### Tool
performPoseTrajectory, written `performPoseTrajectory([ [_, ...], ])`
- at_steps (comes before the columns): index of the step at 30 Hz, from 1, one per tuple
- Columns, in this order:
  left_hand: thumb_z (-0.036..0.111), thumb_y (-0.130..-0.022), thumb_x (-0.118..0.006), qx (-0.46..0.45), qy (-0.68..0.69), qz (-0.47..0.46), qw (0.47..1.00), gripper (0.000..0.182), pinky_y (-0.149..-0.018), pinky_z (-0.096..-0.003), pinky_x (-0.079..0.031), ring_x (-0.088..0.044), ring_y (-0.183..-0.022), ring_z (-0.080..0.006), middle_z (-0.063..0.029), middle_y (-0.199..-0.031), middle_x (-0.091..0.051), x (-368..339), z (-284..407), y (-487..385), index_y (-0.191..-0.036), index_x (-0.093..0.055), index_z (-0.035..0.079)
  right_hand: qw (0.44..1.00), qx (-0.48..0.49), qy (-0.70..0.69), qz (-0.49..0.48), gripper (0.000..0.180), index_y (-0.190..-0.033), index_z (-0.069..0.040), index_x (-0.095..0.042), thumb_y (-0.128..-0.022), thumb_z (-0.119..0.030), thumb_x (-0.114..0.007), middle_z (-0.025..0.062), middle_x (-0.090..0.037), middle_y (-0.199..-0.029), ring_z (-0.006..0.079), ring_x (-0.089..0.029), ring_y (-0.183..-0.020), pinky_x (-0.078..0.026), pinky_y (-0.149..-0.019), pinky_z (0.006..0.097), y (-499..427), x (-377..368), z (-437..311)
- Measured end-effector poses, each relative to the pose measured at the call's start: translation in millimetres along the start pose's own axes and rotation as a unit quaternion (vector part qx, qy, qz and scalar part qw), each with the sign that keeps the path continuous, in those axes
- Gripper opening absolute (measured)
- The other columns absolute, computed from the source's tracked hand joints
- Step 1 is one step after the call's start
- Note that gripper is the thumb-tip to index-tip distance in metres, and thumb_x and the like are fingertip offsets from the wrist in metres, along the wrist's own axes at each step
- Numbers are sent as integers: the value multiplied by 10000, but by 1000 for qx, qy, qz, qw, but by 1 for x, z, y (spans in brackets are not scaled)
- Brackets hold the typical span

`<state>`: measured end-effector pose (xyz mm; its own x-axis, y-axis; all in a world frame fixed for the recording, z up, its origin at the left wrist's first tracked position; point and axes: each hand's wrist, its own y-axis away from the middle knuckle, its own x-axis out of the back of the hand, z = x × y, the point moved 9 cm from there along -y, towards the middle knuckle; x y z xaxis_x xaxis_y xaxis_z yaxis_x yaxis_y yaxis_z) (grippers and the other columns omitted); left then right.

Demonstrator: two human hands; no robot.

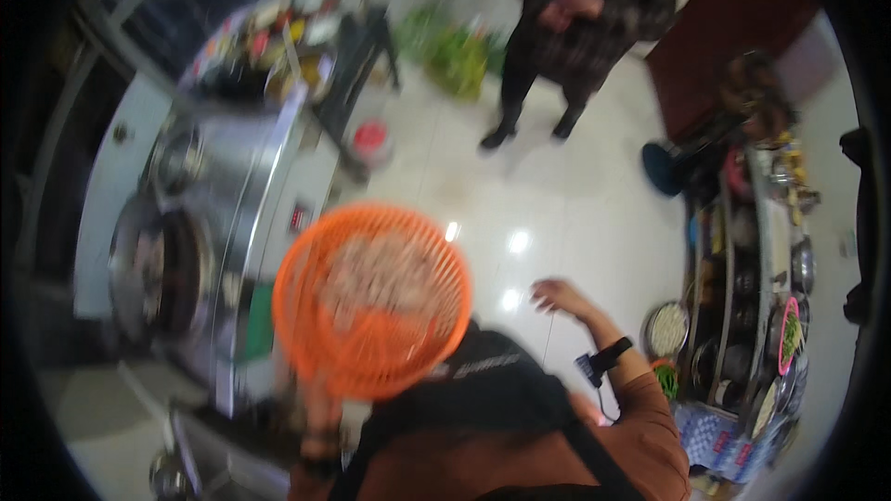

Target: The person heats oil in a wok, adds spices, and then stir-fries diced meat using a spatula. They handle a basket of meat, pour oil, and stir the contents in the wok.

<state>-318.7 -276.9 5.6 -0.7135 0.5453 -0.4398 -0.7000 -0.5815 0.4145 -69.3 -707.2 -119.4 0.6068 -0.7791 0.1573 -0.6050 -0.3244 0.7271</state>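
Note:
An orange plastic colander basket (376, 358) is held up in front of my body, tilted so that its inside shows. Pale pinkish pieces, perhaps cut raw meat (379, 271), cover much of its bottom. My left hand (319, 390) grips the basket by its lower left rim; most of the fingers are blurred or hidden. Well apart from the basket, my right hand (560, 296) hangs in the air over the tiled floor (487, 223). Its fingers are loosely spread, with nothing in them.
At left, a steel cooking counter (240, 146) carries a large wok (160, 271). A sink (237, 459) stands lower left. Another person (592, 21) stands ahead, near bagged vegetables (456, 59). Right, a shelf rack (724, 278) holds bowls; a pink-rimmed basket (789, 335) contains greens.

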Motion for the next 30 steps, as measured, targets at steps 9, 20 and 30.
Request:
performPoseTrajectory([
  [9,-122,-749,-523,72,-163,-136,975,583,-885,-339,-537,-614,-1086,-237,-119,-1208,-594,-111,-47,-75,-1319,-446,-32,953,57,-294,-53,560,-1292,23,-513,-976,-438,-546,145,-690,-994,185,-689,-683,-572,-576,256,52,-72,-20],
  [20,-165,-720,-543,117,-197,-218,949,517,-763,-318,-558,-635,-951,-222,-134,-1115,-611,-125,-60,-113,-1215,-480,-28,875,44,-465,130,362,-1198,74,-541,-891,-117,-554,150,-687,-842,200,-625,-482,-508,-393,286,58,-116,17],
  [30,-113,-767,-593,180,-253,-311,898,547,-595,-283,-549,-645,-802,-175,-128,-1075,-629,-153,-57,-108,-1292,-475,-12,830,103,-505,213,378,-1157,97,-530,-817,-67,-497,198,-669,-893,266,-661,-591,-553,-424,333,110,-143,28],
])
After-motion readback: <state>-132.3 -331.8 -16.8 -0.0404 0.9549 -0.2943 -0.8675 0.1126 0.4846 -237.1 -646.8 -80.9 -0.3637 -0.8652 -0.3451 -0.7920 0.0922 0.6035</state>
